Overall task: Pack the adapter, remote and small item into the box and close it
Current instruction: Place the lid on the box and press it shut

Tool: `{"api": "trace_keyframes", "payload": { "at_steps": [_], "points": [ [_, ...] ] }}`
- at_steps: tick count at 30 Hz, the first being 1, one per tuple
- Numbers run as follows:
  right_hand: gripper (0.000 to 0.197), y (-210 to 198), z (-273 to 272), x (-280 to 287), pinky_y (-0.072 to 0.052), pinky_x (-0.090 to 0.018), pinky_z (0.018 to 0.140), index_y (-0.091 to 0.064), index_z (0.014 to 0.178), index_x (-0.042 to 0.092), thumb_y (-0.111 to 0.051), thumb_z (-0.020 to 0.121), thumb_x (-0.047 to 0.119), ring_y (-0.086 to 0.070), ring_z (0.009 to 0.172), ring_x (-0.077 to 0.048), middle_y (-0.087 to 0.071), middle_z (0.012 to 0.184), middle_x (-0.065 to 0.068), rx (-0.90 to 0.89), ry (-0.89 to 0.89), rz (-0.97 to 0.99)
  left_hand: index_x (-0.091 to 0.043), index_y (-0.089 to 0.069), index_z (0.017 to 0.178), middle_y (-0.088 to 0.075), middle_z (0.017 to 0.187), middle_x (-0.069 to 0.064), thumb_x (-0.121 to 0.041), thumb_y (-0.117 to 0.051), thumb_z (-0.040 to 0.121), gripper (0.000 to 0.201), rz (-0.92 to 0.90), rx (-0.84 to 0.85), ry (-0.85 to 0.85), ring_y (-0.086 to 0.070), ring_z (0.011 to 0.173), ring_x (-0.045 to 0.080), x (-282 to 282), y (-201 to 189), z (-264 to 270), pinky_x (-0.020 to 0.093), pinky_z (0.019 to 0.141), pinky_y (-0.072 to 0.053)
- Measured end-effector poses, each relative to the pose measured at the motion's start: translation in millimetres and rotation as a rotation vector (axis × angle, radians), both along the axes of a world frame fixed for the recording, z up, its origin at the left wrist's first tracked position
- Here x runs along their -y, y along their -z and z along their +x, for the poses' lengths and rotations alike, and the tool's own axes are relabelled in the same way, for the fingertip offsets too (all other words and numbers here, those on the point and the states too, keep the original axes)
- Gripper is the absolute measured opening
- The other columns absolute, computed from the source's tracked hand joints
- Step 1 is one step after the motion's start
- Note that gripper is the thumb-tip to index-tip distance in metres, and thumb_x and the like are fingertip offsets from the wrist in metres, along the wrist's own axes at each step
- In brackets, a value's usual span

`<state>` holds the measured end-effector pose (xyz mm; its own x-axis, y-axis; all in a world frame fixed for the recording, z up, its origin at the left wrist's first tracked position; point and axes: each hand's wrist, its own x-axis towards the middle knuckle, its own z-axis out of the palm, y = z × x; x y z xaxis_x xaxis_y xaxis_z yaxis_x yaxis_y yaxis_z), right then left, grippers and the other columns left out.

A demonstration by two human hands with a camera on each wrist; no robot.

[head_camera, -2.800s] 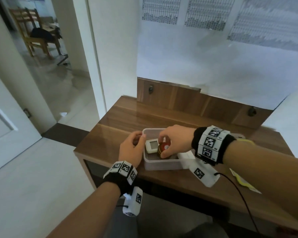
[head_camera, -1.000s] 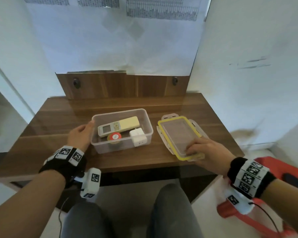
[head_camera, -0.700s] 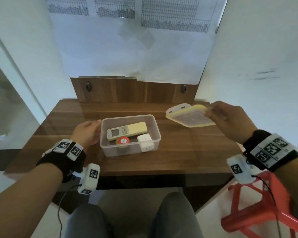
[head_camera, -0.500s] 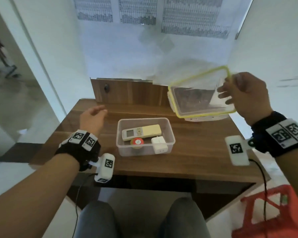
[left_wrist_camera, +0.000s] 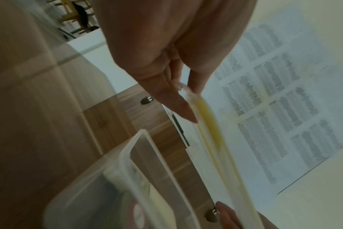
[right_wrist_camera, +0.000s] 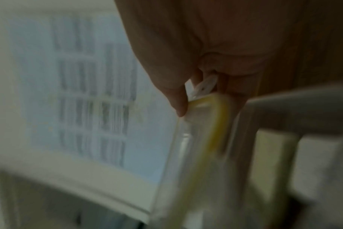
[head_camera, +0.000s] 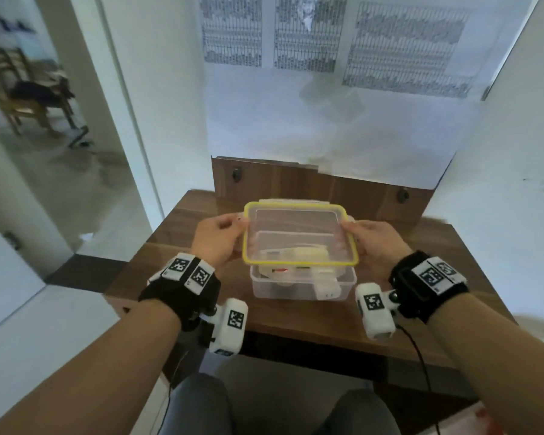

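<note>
A clear plastic box (head_camera: pixel 299 287) stands on the wooden table (head_camera: pixel 176 227). Inside it lie the pale yellow remote (head_camera: pixel 305 255), the white adapter (head_camera: pixel 327 290) and a small red round item (head_camera: pixel 280 270), blurred through the lid. Above the box hovers a clear lid with a yellow rim (head_camera: pixel 299 235), tilted toward me. My left hand (head_camera: pixel 220 240) pinches the lid's left edge (left_wrist_camera: pixel 204 111) and my right hand (head_camera: pixel 371 243) pinches its right edge (right_wrist_camera: pixel 211 106). The box rim (left_wrist_camera: pixel 147 155) sits just below the lid, apart from it.
The table's raised back panel (head_camera: pixel 311 186) stands behind the box, against a white wall with printed sheets (head_camera: pixel 327 42). An open doorway at left shows a wooden chair (head_camera: pixel 22 92). My knees (head_camera: pixel 201 406) are under the table's front edge.
My right hand lifted the lid off the table at right and carried it over the box. My left hand left the box's side and took the lid's left edge.
</note>
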<state>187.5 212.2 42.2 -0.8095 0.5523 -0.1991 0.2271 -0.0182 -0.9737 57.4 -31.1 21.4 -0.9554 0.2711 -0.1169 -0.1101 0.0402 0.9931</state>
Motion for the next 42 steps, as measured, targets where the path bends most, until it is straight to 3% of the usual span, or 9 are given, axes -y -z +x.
{"api": "trace_keyframes", "payload": {
  "at_steps": [3, 7, 14, 18, 25, 28, 32, 37, 42],
  "points": [
    [0.035, 10, 1, -11, -0.046, -0.024, 0.048, -0.073, 0.1, 0.002, -0.065, 0.09, 0.034, -0.054, 0.054, -0.018, -0.063, 0.069, -0.012, 0.125, -0.065, 0.482, -0.01, -0.074, 0.117, -0.075, 0.094, 0.005, -0.024, -0.069, 0.093, 0.028, -0.073, -0.01, -0.042, -0.068, 0.075, 0.016, -2, 7, 4, 0.03, 0.059, -0.057],
    [0.038, 18, -1, -25, -0.047, -0.027, 0.048, -0.071, 0.108, 0.004, -0.07, 0.086, 0.036, -0.053, 0.051, -0.016, -0.063, 0.066, -0.009, 0.145, -0.033, 0.469, -0.012, -0.074, 0.116, -0.075, 0.092, 0.0, -0.032, -0.074, 0.088, 0.034, -0.292, -0.119, 0.027, -0.068, 0.073, 0.012, -8, 11, -1, 0.025, 0.053, -0.058],
    [0.036, 42, -8, -28, -0.05, -0.028, 0.067, -0.067, 0.107, 0.016, -0.073, 0.082, 0.042, -0.067, 0.08, -0.025, -0.071, 0.108, -0.009, 0.235, -0.005, 0.614, -0.013, -0.076, 0.118, -0.077, 0.113, 0.006, -0.039, -0.074, 0.086, 0.041, -0.563, -0.246, -0.026, -0.071, 0.104, 0.023, -17, 25, -3, 0.035, 0.094, -0.054],
    [0.041, 48, -9, -24, -0.044, -0.027, 0.08, -0.066, 0.117, 0.013, -0.068, 0.087, 0.041, -0.063, 0.106, -0.024, -0.067, 0.118, -0.006, 0.228, 0.011, 0.66, -0.012, -0.072, 0.124, -0.074, 0.122, 0.007, -0.04, -0.073, 0.087, 0.047, -0.54, -0.218, -0.033, -0.068, 0.112, 0.023, -16, 25, -3, 0.037, 0.099, -0.052],
    [0.043, 57, -12, -25, -0.053, -0.036, 0.079, -0.069, 0.116, 0.013, -0.066, 0.086, 0.044, -0.066, 0.087, -0.025, -0.073, 0.108, -0.006, 0.188, 0.041, 0.54, -0.012, -0.07, 0.128, -0.072, 0.126, 0.006, -0.036, -0.068, 0.091, 0.044, -0.482, -0.14, -0.01, -0.066, 0.116, 0.024, -22, 22, -5, 0.04, 0.102, -0.051],
    [0.039, 55, -15, -21, -0.046, -0.028, 0.083, -0.068, 0.118, 0.011, -0.063, 0.091, 0.038, -0.061, 0.095, -0.018, -0.07, 0.115, -0.005, 0.176, 0.045, 0.538, -0.01, -0.072, 0.123, -0.074, 0.094, 0.004, -0.026, -0.062, 0.095, 0.034, -0.38, -0.012, -0.007, -0.068, 0.096, 0.026, -27, 20, -3, 0.043, 0.094, -0.055],
    [0.034, 55, -13, -20, -0.048, -0.017, 0.058, -0.065, 0.12, 0.007, -0.06, 0.094, 0.028, -0.061, 0.078, -0.015, -0.068, 0.108, -0.007, 0.163, 0.05, 0.449, -0.009, -0.069, 0.124, -0.066, 0.081, 0.001, -0.017, -0.06, 0.095, 0.032, -0.343, 0.072, 0.01, -0.064, 0.083, 0.026, -29, 16, 0, 0.037, 0.075, -0.056],
    [0.038, 63, -2, -21, -0.049, -0.03, 0.08, -0.068, 0.119, 0.014, -0.061, 0.09, 0.038, -0.065, 0.098, -0.021, -0.07, 0.107, -0.003, 0.156, 0.048, 0.51, -0.008, -0.066, 0.131, -0.072, 0.104, 0.005, -0.02, -0.064, 0.094, 0.039, -0.345, 0.049, 0.059, -0.068, 0.097, 0.024, -21, 23, 2, 0.038, 0.088, -0.057],
    [0.039, 65, -2, -15, -0.043, -0.019, 0.046, -0.063, 0.125, 0.012, -0.057, 0.094, 0.036, -0.059, 0.071, -0.017, -0.07, 0.11, -0.006, 0.126, 0.052, 0.455, -0.016, -0.058, 0.141, -0.07, 0.122, 0.006, -0.023, -0.064, 0.095, 0.047, -0.265, 0.048, 0.059, -0.069, 0.101, 0.024, -19, 33, 4, 0.041, 0.086, -0.058]
  ]
}}
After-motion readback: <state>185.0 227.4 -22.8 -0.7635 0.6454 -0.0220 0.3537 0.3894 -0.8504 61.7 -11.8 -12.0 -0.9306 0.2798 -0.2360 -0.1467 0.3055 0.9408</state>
